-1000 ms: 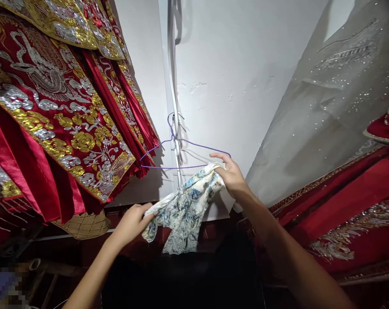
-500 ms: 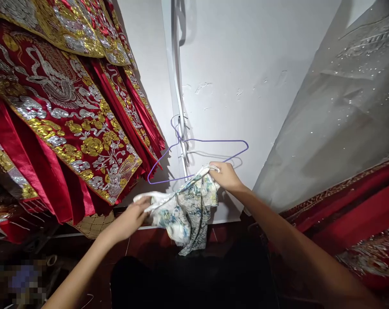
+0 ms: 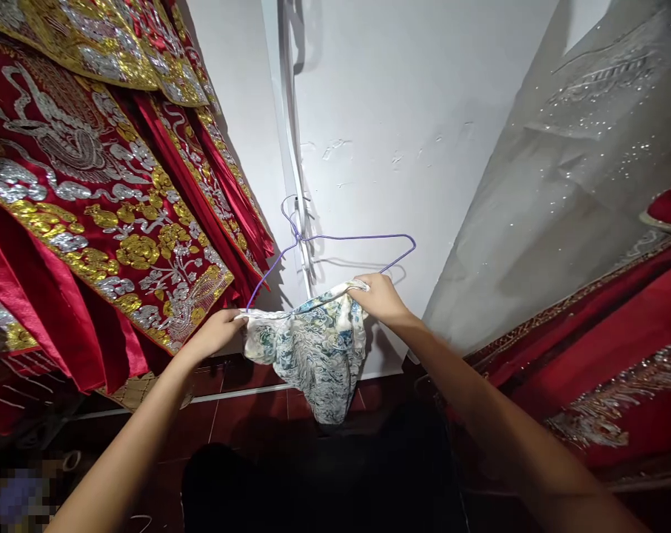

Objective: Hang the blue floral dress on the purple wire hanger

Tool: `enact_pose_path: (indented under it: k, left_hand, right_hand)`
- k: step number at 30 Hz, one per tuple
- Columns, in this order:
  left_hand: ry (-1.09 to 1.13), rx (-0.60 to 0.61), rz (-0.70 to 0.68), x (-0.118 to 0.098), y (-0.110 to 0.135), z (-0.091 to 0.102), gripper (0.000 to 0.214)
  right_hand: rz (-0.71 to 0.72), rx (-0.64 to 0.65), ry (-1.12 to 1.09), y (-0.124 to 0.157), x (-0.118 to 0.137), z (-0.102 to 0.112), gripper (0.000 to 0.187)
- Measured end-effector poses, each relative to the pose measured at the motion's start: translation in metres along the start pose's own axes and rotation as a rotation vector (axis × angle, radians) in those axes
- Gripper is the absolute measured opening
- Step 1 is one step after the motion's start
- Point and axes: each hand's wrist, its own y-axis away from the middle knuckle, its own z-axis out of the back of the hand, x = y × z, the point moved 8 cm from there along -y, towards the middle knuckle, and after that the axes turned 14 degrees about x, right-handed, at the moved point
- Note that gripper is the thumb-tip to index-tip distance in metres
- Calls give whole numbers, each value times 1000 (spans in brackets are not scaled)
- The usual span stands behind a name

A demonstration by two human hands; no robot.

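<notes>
A small white cloth with a blue and green floral print (image 3: pixel 307 348) hangs stretched between both hands, sagging in the middle. My left hand (image 3: pixel 216 333) is closed on its left corner. My right hand (image 3: pixel 377 297) is closed on its right corner. Just behind the cloth a purple wire hanger (image 3: pixel 335 252) hangs from a hook on a white strip on the wall; the cloth's top edge lies against the hanger's lower wire.
Red garments with gold and silver embroidery (image 3: pixel 91 185) hang at the left. A grey sparkly fabric (image 3: pixel 563 185) and more red embroidered cloth (image 3: pixel 607 370) fill the right. A white wall (image 3: pixel 380 111) is behind, with dark red floor tiles (image 3: pixel 246 414) below.
My left hand rose and pulled the cloth's left corner outward, so the bunched cloth is now spread along the hanger's lower wire. The right hand stayed near the hanger's right end.
</notes>
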Motion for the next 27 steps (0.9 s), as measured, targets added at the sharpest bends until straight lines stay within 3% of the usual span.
enact_pose_path:
  k: [5, 7, 9, 12, 14, 19, 22, 25, 27]
  left_hand:
    - [165, -167, -380, -54, 5, 22, 41]
    - [160, -183, -420, -69, 2, 25, 48]
    - [115, -196, -383, -76, -1, 29, 49]
    - [40, -215, -325, -82, 3, 37, 43]
    - [10, -211, -326, -89, 8, 42, 42]
    - [-29, -238, -328, -99, 13, 60, 35]
    - [63, -273, -259, -84, 4, 72, 34]
    - [209, -223, -180, -70, -16, 71, 40]
    - [236, -185, -169, -72, -30, 64, 44]
  right_hand:
    - [35, 29, -74, 8, 0, -19, 17]
    - [84, 33, -56, 12, 3, -19, 14]
    - [100, -43, -21, 13, 1, -3, 22]
    - [76, -261, -9, 10, -13, 40, 72]
    - [65, -319, 14, 2, -22, 64, 80]
    - [16, -54, 98, -24, -29, 87, 21]
    - [-28, 125, -49, -24, -28, 98, 24]
    - [-62, 344, -366, -16, -26, 87, 36]
    - [-67, 279, -508, -8, -26, 76, 45]
